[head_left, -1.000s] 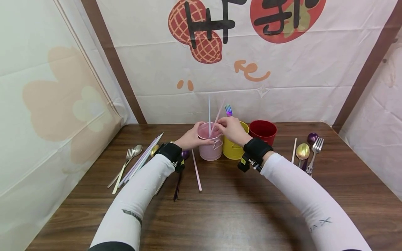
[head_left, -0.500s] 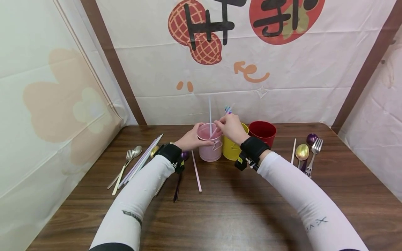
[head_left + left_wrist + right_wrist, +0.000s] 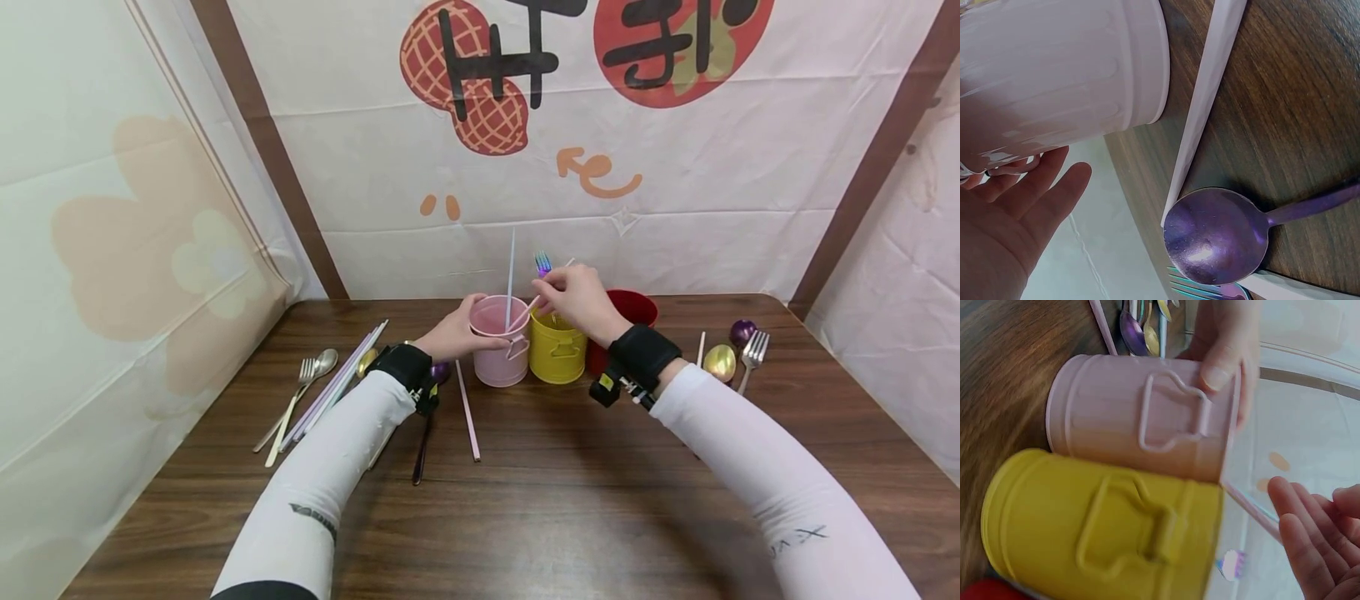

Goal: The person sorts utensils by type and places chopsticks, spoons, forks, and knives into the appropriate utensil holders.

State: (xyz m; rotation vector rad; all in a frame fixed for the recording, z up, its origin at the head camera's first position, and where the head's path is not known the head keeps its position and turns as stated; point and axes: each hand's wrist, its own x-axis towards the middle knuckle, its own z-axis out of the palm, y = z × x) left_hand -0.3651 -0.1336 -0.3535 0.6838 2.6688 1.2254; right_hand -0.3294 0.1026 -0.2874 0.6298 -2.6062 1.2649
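In the head view my left hand [image 3: 452, 329] grips the pink bucket [image 3: 502, 363] at its rim, thumb in front and fingers behind. A pale blue chopstick [image 3: 512, 271] stands in the bucket, leaning slightly right. The pink chopstick [image 3: 527, 312] leans far right over the rim, its upper part passing behind my right hand [image 3: 581, 298]. In the right wrist view the right fingers [image 3: 1307, 550] are loosely extended beside that chopstick, with the thumb apart. Below this hand stands the yellow bucket [image 3: 557, 354], holding a rainbow fork [image 3: 543, 262].
A red bucket [image 3: 636, 307] stands at right, partly hidden. Farther right lie a gold spoon [image 3: 720, 363], a silver fork [image 3: 753, 350] and a purple spoon [image 3: 743, 332]. At left are several chopsticks [image 3: 337, 385] and a silver spoon [image 3: 326, 362]. A loose pink chopstick [image 3: 468, 412] lies in front.
My right hand has moved right, over the yellow bucket. The pink chopstick has tipped from near upright to a strong rightward lean, and the blue one tilts slightly right. My left hand stays put.
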